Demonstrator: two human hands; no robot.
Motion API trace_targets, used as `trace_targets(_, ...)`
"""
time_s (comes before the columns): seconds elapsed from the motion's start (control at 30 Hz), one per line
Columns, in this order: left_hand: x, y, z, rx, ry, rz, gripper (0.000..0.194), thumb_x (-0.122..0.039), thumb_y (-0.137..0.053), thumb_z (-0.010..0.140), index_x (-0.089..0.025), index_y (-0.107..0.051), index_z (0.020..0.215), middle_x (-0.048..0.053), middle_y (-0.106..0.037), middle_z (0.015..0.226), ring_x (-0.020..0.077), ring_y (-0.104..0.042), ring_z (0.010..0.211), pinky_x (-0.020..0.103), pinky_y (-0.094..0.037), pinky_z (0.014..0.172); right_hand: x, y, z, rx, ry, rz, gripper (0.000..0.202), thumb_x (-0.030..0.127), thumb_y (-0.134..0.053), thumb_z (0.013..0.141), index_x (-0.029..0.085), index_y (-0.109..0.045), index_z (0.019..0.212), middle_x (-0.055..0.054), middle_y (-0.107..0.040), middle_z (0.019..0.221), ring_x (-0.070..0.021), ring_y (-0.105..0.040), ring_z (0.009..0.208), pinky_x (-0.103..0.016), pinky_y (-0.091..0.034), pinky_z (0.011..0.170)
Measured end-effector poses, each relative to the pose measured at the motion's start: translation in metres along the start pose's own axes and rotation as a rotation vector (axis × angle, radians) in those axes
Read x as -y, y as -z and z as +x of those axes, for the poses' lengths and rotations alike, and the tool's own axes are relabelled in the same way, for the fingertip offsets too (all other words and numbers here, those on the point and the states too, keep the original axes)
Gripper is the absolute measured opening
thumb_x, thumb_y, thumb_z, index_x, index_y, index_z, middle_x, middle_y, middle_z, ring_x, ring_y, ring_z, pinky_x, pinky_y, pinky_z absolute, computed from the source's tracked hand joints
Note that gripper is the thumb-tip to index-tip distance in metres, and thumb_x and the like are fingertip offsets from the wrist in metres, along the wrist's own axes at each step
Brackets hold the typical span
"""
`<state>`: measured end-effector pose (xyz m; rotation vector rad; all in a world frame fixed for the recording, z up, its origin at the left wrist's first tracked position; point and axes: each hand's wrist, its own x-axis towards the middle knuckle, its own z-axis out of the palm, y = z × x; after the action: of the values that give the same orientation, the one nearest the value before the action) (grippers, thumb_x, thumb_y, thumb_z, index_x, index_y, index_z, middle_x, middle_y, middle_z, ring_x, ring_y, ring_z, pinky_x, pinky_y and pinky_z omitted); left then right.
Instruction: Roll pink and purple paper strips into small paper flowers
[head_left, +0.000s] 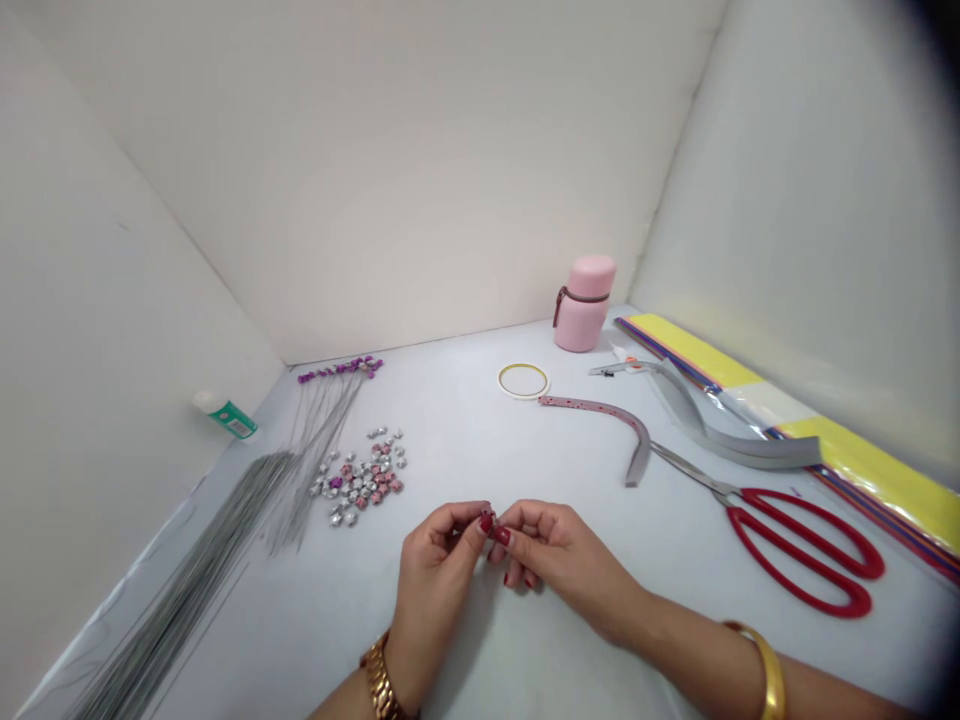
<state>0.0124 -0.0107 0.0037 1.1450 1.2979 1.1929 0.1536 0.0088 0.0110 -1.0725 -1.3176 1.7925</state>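
My left hand (442, 565) and my right hand (559, 555) meet low in the middle of the head view. Between their thumbs and fingertips they pinch a small folded pink paper piece (489, 511), mostly hidden by the fingers. Left of them lies a loose group of folded paper stars (367, 480) in silver and pink, with a purple one among them. Beyond my right hand a curved stack of pink patterned paper strips (600, 408) rests on the table. Red-handled scissors (802, 550) lie at its right, blades pointing toward the strips.
A bundle of grey wires (202, 560) runs along the left, near purple-tipped stems (337, 370) and a glue stick (229, 414). Behind are a tape roll (523, 380) and a pink flask (583, 305). Grey strips (739, 445) and yellow packaged sheets (862, 450) lie right.
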Motion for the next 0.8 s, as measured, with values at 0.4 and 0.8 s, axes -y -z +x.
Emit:
trace_targets(0.4,-0.0037,-0.0003,0.0010,0.068,0.012,-0.073,0.013,-0.023,-0.059,0.074,-0.013,-0.064,0.082,0.004,-0.066,0.072,0.0142,-0.059,0.068,0.025,-0.046,0.066,-0.0029,0.0023,0.0009,-0.037,0.078,-0.002,0.021,0.036,-0.056,0.077,0.016,-0.054,0.070,0.003,-0.055,0.052,-0.0081,-0.048,0.047,-0.020,-0.035,0.046)
trace_targets(0.8,-0.0040,-0.0024,0.0014,0.056,0.055,-0.093,0.016,-0.025,-0.063,0.071,-0.012,-0.065,0.078,0.006,-0.066,0.070,0.0161,-0.059,0.067,0.028,-0.047,0.065,0.0000,0.0012,0.0004,-0.003,0.051,0.043,0.020,0.037,-0.053,0.079,0.017,-0.049,0.077,0.003,-0.055,0.054,-0.0080,-0.049,0.046,-0.020,-0.034,0.045)
